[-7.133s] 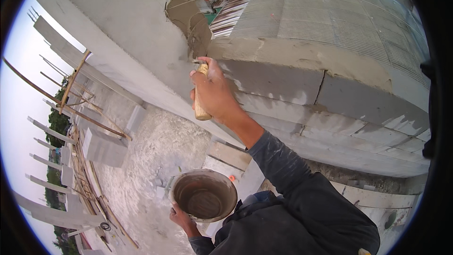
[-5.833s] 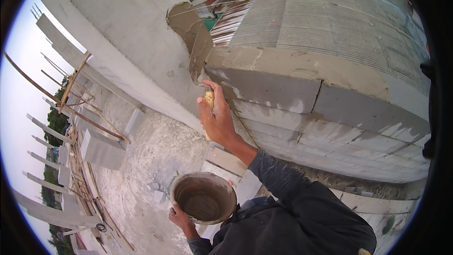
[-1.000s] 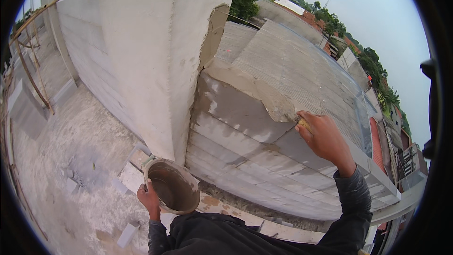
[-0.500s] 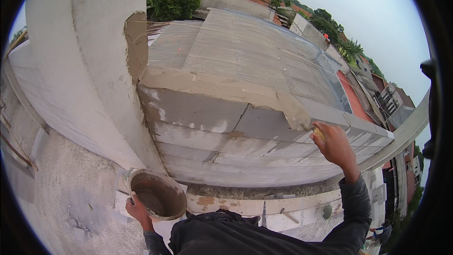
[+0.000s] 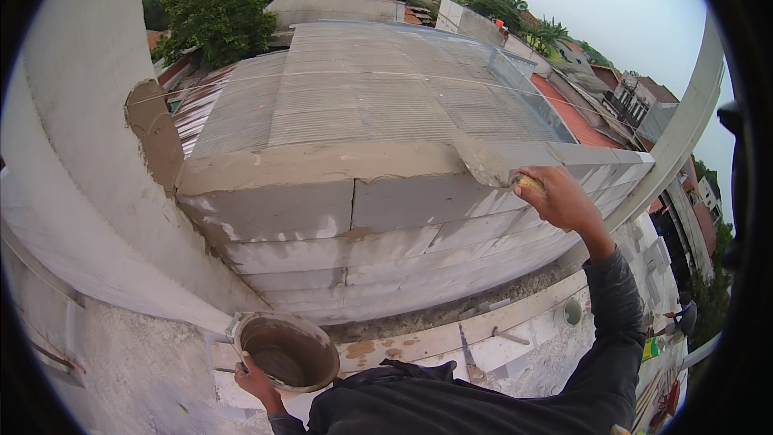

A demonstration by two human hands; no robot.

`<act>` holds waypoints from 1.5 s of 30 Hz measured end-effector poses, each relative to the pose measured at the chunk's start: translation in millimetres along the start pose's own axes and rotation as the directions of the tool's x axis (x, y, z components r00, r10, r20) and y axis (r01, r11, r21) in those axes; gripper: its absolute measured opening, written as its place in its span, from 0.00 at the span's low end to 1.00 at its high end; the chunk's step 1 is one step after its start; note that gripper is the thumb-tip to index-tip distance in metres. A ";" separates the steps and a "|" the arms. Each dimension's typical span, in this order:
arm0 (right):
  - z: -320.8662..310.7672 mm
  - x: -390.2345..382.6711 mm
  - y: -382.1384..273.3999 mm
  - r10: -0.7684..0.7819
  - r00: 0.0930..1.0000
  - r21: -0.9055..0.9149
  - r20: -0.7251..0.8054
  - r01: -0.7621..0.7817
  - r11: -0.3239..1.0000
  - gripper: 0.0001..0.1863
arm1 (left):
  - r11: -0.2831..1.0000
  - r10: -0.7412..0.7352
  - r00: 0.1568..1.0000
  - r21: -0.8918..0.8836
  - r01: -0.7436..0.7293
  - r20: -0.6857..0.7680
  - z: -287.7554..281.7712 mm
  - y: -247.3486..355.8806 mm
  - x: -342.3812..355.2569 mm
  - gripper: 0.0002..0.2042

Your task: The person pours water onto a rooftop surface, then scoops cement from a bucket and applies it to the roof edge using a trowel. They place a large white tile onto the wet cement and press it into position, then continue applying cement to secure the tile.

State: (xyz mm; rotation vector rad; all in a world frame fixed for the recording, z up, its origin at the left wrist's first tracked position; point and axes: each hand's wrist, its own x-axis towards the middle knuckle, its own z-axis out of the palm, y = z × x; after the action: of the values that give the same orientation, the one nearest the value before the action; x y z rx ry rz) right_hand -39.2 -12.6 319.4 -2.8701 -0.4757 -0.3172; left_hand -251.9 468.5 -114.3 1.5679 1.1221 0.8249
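Observation:
My right hand (image 5: 560, 197) grips the handle of a trowel (image 5: 481, 163). Its mortar-smeared blade lies at the top of a grey block wall (image 5: 427, 201), where a band of wet mortar (image 5: 322, 163) runs leftward to a pale column (image 5: 88, 48). The fingers of my left hand (image 5: 258, 383) are closed at the near left rim of a mortar bucket (image 5: 326, 354), low at the left. Mortar coats the bucket's inside, and a darker layer shows at the bottom.
A thin string (image 5: 386, 75) stretches above the wall top. Beyond lies a corrugated roof (image 5: 362, 105). A mortar patch (image 5: 155, 133) marks the column. Below, a hammer-like tool (image 5: 511, 337) lies on pale boards. Another person (image 5: 686, 318) is at the far lower right.
The view has shifted, so the wall and column sit further left. The trowel blade, mostly hidden behind my hand before, now shows at the wall top. My left hand stays at the bucket.

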 end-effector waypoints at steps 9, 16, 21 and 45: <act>8.5 68.1 40.4 0.147 0.948 0.079 0.282 -0.176 0.981 0.19 | 0.999 -0.037 0.998 0.003 0.036 0.050 -7.0 -0.6 -6.5 0.21; -5.3 64.6 47.6 0.245 0.940 0.082 0.238 -0.271 0.959 0.17 | 0.990 -0.074 0.997 -0.125 0.073 -0.004 -6.4 18.0 -25.9 0.22; 19.1 16.7 29.8 0.202 0.945 0.255 0.259 -0.269 0.929 0.23 | 0.989 -0.049 0.998 -0.135 0.053 0.032 -10.1 28.5 -27.4 0.26; 316.5 -56.5 -186.8 -0.727 0.604 0.178 0.328 0.716 0.675 0.18 | 0.952 0.306 0.921 -0.083 -0.294 0.242 -8.4 176.0 -58.4 0.25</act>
State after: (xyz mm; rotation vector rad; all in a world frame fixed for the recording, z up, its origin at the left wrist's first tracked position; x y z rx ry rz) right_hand -99.1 220.9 36.3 -2.5397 -1.7184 0.1447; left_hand -233.3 403.6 58.6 1.7768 0.6845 0.8154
